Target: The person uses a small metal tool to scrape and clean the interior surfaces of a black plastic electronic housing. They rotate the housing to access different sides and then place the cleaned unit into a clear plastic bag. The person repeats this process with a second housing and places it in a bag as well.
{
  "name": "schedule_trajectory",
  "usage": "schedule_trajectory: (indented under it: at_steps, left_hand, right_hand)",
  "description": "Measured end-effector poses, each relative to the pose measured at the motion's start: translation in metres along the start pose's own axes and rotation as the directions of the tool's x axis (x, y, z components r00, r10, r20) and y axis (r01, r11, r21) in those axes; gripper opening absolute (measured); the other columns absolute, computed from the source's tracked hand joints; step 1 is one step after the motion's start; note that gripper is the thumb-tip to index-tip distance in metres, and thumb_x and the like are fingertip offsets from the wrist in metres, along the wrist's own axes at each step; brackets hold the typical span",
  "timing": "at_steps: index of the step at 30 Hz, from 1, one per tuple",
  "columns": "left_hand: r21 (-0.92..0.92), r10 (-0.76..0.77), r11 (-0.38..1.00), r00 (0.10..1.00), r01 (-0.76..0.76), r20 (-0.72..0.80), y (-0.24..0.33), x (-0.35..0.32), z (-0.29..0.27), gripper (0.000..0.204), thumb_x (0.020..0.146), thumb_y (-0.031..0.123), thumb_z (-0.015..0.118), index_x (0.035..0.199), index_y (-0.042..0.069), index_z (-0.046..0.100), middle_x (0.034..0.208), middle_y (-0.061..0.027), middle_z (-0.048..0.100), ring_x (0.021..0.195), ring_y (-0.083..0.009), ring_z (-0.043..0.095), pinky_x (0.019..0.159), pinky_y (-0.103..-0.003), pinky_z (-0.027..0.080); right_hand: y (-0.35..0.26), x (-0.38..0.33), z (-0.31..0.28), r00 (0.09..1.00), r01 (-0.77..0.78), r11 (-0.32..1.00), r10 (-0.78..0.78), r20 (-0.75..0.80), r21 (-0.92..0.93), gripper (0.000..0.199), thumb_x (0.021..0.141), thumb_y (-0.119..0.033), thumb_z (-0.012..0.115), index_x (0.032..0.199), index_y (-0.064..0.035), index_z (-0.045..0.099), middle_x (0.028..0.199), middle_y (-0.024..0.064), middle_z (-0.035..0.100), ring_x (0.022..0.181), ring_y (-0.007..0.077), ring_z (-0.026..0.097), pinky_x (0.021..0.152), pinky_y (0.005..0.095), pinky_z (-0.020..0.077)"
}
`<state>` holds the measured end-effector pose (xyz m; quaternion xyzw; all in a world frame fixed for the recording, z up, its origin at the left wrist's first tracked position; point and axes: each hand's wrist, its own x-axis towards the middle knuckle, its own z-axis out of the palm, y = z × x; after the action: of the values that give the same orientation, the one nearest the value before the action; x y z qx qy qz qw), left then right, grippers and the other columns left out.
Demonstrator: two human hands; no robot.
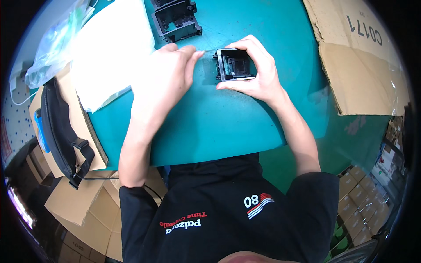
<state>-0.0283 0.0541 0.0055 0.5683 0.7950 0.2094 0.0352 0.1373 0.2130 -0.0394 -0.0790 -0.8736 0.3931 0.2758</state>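
Observation:
My right hand (256, 70) grips a small black square plastic housing (234, 65) with an open recessed middle, holding it on the teal table mat (210, 118). My left hand (169, 72) rests flat on the mat just left of the housing, its fingers together and pointing toward the part's left edge, with the fingertips close to it. Whether they touch it is unclear. Nothing is held in the left hand.
More black plastic frames (177, 19) stand at the far edge of the mat. A white sheet (109, 48) and a clear plastic bag (57, 44) lie to the left. A large cardboard box (359, 57) sits on the right. A black strap bag (61, 127) lies on cartons at the left.

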Motion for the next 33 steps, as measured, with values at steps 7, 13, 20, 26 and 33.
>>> schedule_trajectory:
  at_steps: [7, 13, 20, 26, 33]
  left_hand:
    - [0.04, -0.053, 0.998, 0.993, 0.057, -0.106, -0.008, -0.014, 0.004, 0.015, 0.097, 0.026, 0.07, 0.093, 0.011, 0.072, 0.07, -0.0108, 0.063, 0.061, -0.0302, 0.064, 0.054, -0.041, 0.05]
    - [-0.185, -0.084, 0.982, 0.974, 0.044, -0.211, -0.008, -0.022, 0.008, 0.014, 0.099, 0.02, 0.069, 0.094, 0.007, 0.07, 0.072, -0.0124, 0.067, 0.058, -0.0292, 0.063, 0.052, -0.037, 0.047]
    - [-0.697, -0.186, 0.708, 0.982, 0.114, -0.028, 0.003, -0.026, 0.005, 0.015, 0.103, 0.015, 0.064, 0.102, 0.002, 0.071, 0.067, -0.0123, 0.061, 0.053, -0.0173, 0.055, 0.052, -0.029, 0.043]
    - [-0.763, -0.142, 0.638, 0.99, 0.105, 0.018, 0.006, -0.032, 0.004, 0.03, 0.105, 0.021, 0.061, 0.085, 0.0, 0.067, 0.061, -0.0109, 0.051, 0.05, -0.0207, 0.046, 0.05, -0.033, 0.039]
    - [-0.706, -0.072, 0.703, 0.996, 0.086, 0.05, 0.007, -0.034, -0.004, 0.026, 0.106, 0.015, 0.056, 0.094, -0.003, 0.069, 0.066, -0.0044, 0.053, 0.057, -0.0087, 0.043, 0.054, -0.026, 0.037]
  right_hand:
    - [-0.001, -0.001, 0.0, 1.0, 0.009, 1.0, -0.009, 0.001, -0.02, 0.069, 0.062, -0.033, 0.099, 0.117, -0.0062, 0.067, 0.097, 0.0096, 0.064, 0.088, 0.0259, 0.063, 0.079, 0.0357, 0.0548]
    - [-0.004, 0.0, -0.002, 0.995, 0.1, 0.989, -0.097, 0.032, -0.113, 0.067, 0.067, -0.031, 0.094, 0.129, -0.0153, 0.073, 0.095, 0.0071, 0.064, 0.088, 0.0233, 0.063, 0.078, 0.0334, 0.0547]
    - [-0.004, -0.011, 0.0, 0.998, -0.052, 0.877, 0.068, -0.017, 0.478, 0.068, 0.076, -0.041, 0.089, 0.129, -0.0016, 0.071, 0.106, 0.0097, 0.065, 0.097, 0.0187, 0.063, 0.085, 0.0317, 0.0529]
    - [-0.031, -0.012, 0.008, 0.957, -0.241, 0.556, 0.27, 0.102, 0.796, 0.102, 0.078, -0.06, 0.085, 0.139, 0.0133, 0.051, 0.119, 0.0118, 0.058, 0.11, 0.0199, 0.061, 0.098, 0.0353, 0.0519]
    - [-0.024, -0.021, 0.012, 0.968, -0.226, 0.505, 0.211, 0.135, 0.833, 0.101, 0.077, -0.06, 0.086, 0.137, 0.0135, 0.051, 0.123, 0.0147, 0.057, 0.114, 0.0222, 0.06, 0.101, 0.0372, 0.0511]
